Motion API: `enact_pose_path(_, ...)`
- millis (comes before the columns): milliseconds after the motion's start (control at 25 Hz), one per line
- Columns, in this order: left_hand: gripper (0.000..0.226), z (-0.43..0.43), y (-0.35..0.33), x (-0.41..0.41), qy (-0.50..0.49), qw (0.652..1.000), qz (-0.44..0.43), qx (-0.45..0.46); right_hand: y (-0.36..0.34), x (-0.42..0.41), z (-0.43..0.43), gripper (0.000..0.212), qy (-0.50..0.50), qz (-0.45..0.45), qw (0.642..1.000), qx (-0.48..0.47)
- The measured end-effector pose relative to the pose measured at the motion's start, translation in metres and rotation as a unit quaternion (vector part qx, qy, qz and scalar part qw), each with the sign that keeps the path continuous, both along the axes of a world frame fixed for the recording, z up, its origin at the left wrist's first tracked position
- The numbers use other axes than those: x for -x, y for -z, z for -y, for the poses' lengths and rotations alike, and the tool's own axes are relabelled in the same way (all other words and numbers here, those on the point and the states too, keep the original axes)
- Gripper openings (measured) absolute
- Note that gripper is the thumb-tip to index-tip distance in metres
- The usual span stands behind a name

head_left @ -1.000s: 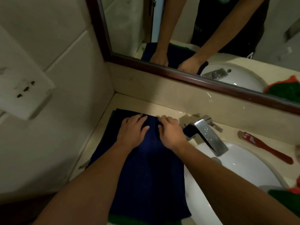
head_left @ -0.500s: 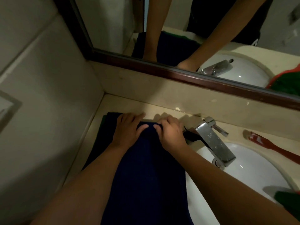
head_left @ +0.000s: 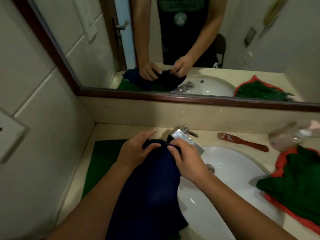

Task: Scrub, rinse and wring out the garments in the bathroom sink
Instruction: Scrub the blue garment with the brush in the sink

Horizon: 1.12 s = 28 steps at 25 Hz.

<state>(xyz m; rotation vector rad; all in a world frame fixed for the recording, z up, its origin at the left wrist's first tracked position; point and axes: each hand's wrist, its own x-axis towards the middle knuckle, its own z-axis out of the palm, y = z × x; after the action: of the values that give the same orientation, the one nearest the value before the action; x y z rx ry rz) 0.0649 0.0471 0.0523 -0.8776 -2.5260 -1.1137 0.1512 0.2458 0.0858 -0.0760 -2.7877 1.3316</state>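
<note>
Pinching the far edge of the navy garment (head_left: 152, 187) in the grip of left hand (head_left: 136, 151) and right hand (head_left: 187, 161), over a green cloth (head_left: 103, 153) on the desk (head_left: 121, 130) left of the sink (head_left: 233, 170), probably for lifting it into the basin.

The sink (head_left: 233, 170) is shining white and smooth. Behind the sink, the metal tap (head_left: 183, 137) is gleaming. Left of the sink, the blue cloth (head_left: 152, 187) is looking soft and matt, and so is the green cloth (head_left: 103, 161) there.
</note>
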Motion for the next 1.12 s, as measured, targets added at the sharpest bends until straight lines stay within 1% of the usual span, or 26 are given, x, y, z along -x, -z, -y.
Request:
enact_pose_path(40,0.057,-0.015,-0.012,-0.007,0.011,1.0,0.016,-0.01,-0.012,-0.014,-0.015,0.013,0.017,0.0,1.0,0.009)
enact_pose_path(160,0.057,-0.071,-0.041,-0.035,0.06,0.99,0.126,-0.025,-0.041,-0.058,-0.067,0.012,0.075,0.014,0.997,0.024)
enact_pose_path(200,0.056,-0.091,-0.048,-0.044,0.078,0.985,0.148,-0.031,-0.048,-0.072,-0.084,0.013,0.091,0.022,0.995,0.023)
enact_pose_path(280,0.046,-0.134,-0.055,-0.061,0.116,0.977,0.17,-0.05,-0.055,-0.098,-0.119,0.014,0.122,0.022,0.992,0.023)
enact_pose_path(360,0.033,-0.183,-0.054,-0.081,0.134,0.97,0.191,-0.066,-0.053,-0.124,-0.16,0.012,0.154,0.007,0.988,0.016)
enact_pose_path(440,0.021,-0.23,-0.048,-0.099,0.131,0.973,0.177,-0.077,-0.049,-0.143,-0.202,0.006,0.18,-0.004,0.983,0.023)
enact_pose_path(480,0.016,-0.253,-0.045,-0.107,0.132,0.975,0.156,-0.084,-0.047,-0.15,-0.224,0.003,0.185,-0.007,0.982,0.031)
enact_pose_path(560,0.009,-0.302,-0.037,-0.121,0.142,0.978,0.121,-0.095,-0.042,-0.16,-0.272,0.008,0.175,-0.017,0.984,0.034)
enact_pose_path(600,0.007,-0.325,-0.033,-0.125,0.143,0.977,0.121,-0.097,-0.039,-0.162,-0.296,0.01,0.171,-0.016,0.984,0.036)
enact_pose_path(760,0.007,-0.42,-0.023,-0.137,0.107,0.976,0.173,-0.083,-0.03,-0.166,-0.391,0.011,0.166,-0.005,0.986,0.02)
enact_pose_path(840,0.002,-0.459,-0.027,-0.135,0.09,0.971,0.209,-0.074,-0.029,-0.16,-0.426,0.01,0.179,0.012,0.983,0.035)
enact_pose_path(960,0.01,-0.499,-0.036,-0.123,0.065,0.966,0.244,-0.057,-0.027,-0.145,-0.458,0.014,0.213,0.017,0.975,0.065)
enact_pose_path(1080,0.013,-0.52,-0.035,-0.107,0.034,0.96,0.276,-0.033,-0.028,-0.123,-0.471,0.025,0.242,-0.004,0.969,0.052)
enact_pose_path(1120,0.013,-0.525,-0.034,-0.103,0.019,0.959,0.282,-0.028,-0.029,-0.115,-0.474,0.026,0.248,-0.013,0.968,0.046)
